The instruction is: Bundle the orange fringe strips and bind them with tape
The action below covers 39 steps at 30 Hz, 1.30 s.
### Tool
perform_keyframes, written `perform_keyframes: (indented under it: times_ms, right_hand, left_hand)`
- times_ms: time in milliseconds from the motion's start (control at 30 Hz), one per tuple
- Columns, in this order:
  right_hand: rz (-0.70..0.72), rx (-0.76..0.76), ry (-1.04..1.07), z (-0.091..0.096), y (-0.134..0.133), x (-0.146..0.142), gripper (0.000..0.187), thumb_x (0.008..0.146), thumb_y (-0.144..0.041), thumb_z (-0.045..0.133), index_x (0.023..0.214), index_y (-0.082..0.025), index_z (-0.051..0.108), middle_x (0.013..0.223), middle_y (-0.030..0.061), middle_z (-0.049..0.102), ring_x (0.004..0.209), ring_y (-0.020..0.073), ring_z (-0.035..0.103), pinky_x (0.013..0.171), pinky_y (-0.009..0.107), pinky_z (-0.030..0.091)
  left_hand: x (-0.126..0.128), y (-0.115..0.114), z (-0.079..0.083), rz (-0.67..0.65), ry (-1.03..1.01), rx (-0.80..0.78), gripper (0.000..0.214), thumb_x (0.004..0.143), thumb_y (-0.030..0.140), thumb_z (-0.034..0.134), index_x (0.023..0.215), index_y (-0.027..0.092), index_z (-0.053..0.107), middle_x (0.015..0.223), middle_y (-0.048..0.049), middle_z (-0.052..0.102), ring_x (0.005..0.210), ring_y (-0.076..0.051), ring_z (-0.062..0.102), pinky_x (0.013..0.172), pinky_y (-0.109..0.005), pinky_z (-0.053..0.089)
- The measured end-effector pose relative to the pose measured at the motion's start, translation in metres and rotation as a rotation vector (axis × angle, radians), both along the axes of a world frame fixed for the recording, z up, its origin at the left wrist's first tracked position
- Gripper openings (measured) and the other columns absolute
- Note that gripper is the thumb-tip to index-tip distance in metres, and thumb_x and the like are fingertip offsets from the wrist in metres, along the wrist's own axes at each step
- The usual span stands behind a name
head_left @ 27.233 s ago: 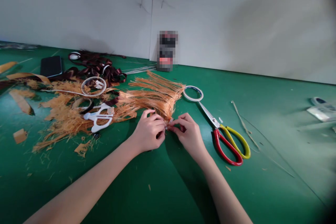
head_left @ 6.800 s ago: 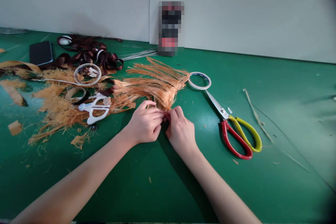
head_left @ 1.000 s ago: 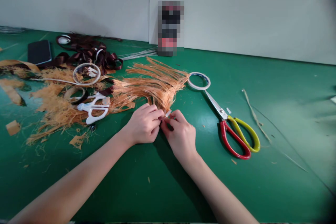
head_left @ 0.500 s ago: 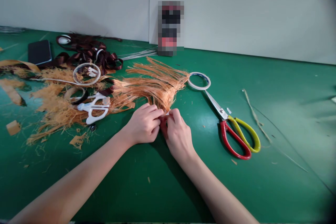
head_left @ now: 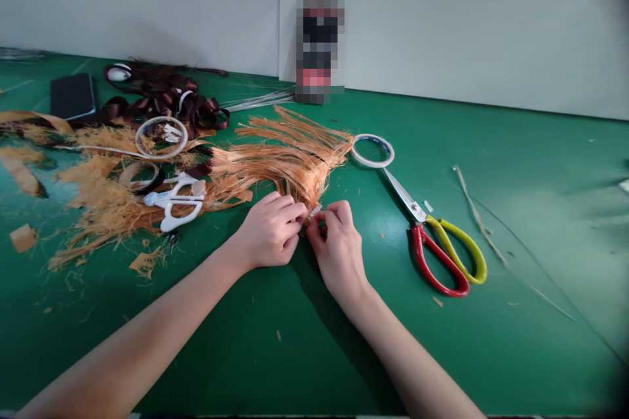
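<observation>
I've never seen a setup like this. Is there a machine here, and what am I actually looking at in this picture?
There's no machine here, just a person's own bare hands: the left hand and the right hand. The picture comes from a camera worn on the person's head, looking forward and down, so the arms reach in from the bottom. The fingers of both hands meet at the gathered end of a bunch of orange strands, where a small white piece shows. On the green work surface lie scissors with red and yellow handles, a roll of tape, white plastic scissors and dark brown ribbon.
</observation>
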State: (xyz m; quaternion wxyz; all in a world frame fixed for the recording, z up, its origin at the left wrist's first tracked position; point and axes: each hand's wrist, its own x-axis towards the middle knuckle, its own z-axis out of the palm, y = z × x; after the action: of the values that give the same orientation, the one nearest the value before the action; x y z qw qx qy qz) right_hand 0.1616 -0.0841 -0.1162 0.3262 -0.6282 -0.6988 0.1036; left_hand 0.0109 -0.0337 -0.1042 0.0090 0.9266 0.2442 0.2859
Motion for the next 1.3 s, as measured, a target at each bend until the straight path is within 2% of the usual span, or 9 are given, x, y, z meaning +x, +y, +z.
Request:
perform_keyframes:
  times_ms: [367, 633, 900, 1000, 1100, 1200, 1300]
  right_hand:
    - [-0.067, -0.073, 0.073, 0.002, -0.001, 0.001, 0.013, 0.089, -0.018, 0.041, 0.084, -0.015, 0.054, 0.092, 0.0067, 0.045, 0.062, 0.0114, 0.050, 0.057, 0.029, 0.047]
    - [-0.126, -0.094, 0.123, 0.003, -0.002, -0.001, 0.012, 0.088, -0.020, 0.043, 0.082, -0.017, 0.053, 0.094, 0.0073, 0.046, 0.063, 0.0117, 0.051, 0.058, 0.031, 0.047]
    - [-0.197, -0.129, 0.275, 0.005, -0.003, 0.000, 0.012, 0.088, -0.022, 0.046, 0.081, -0.018, 0.054, 0.092, 0.0062, 0.046, 0.066, 0.0131, 0.051, 0.063, 0.032, 0.048]
    - [-0.240, -0.143, 0.378, 0.008, -0.002, 0.001, 0.013, 0.088, -0.024, 0.047, 0.081, -0.018, 0.055, 0.092, 0.0055, 0.046, 0.066, 0.0123, 0.051, 0.063, 0.031, 0.048]
    - [-0.251, -0.140, 0.588, 0.012, -0.001, 0.002, 0.014, 0.088, -0.027, 0.050, 0.080, -0.018, 0.056, 0.091, 0.0037, 0.046, 0.066, 0.0110, 0.050, 0.058, 0.028, 0.047]
    - [-0.190, -0.196, 0.862, 0.016, -0.001, 0.001, 0.016, 0.087, -0.033, 0.053, 0.078, -0.019, 0.056, 0.086, 0.0007, 0.045, 0.058, 0.0074, 0.045, 0.047, 0.023, 0.041]
    - [-0.103, -0.249, 1.011, 0.019, -0.001, 0.000, 0.017, 0.086, -0.035, 0.055, 0.079, -0.019, 0.055, 0.083, -0.0013, 0.045, 0.052, 0.0051, 0.041, 0.043, 0.021, 0.038]
  left_hand:
    - [0.000, 0.000, 0.001, -0.006, 0.008, -0.012, 0.020, 0.074, 0.005, 0.047, 0.059, 0.014, 0.057, 0.077, -0.0047, 0.063, 0.069, -0.016, 0.049, 0.063, -0.033, 0.037]
    - [0.000, 0.000, 0.001, -0.001, 0.030, -0.017, 0.021, 0.073, 0.005, 0.046, 0.059, 0.015, 0.058, 0.076, -0.0046, 0.063, 0.068, -0.016, 0.049, 0.062, -0.034, 0.037]
    - [0.000, -0.001, 0.002, 0.015, 0.035, -0.026, 0.018, 0.072, 0.005, 0.046, 0.064, 0.016, 0.059, 0.082, -0.0050, 0.065, 0.070, -0.017, 0.050, 0.063, -0.034, 0.036]
    - [0.000, -0.001, 0.002, 0.041, 0.032, -0.035, 0.016, 0.071, 0.006, 0.048, 0.071, 0.015, 0.062, 0.089, -0.0062, 0.064, 0.073, -0.018, 0.051, 0.066, -0.035, 0.038]
    - [0.001, -0.002, 0.002, 0.093, 0.024, -0.060, 0.012, 0.073, 0.011, 0.050, 0.075, 0.014, 0.061, 0.097, -0.0087, 0.062, 0.076, -0.019, 0.053, 0.069, -0.036, 0.040]
    - [0.002, -0.002, 0.002, 0.127, 0.004, -0.038, 0.010, 0.077, 0.015, 0.051, 0.077, 0.014, 0.061, 0.103, -0.0111, 0.060, 0.077, -0.019, 0.055, 0.070, -0.036, 0.041]
    - [0.002, -0.003, 0.002, 0.153, -0.026, 0.016, 0.011, 0.082, 0.022, 0.053, 0.081, 0.015, 0.061, 0.102, -0.0106, 0.061, 0.077, -0.019, 0.057, 0.069, -0.035, 0.041]
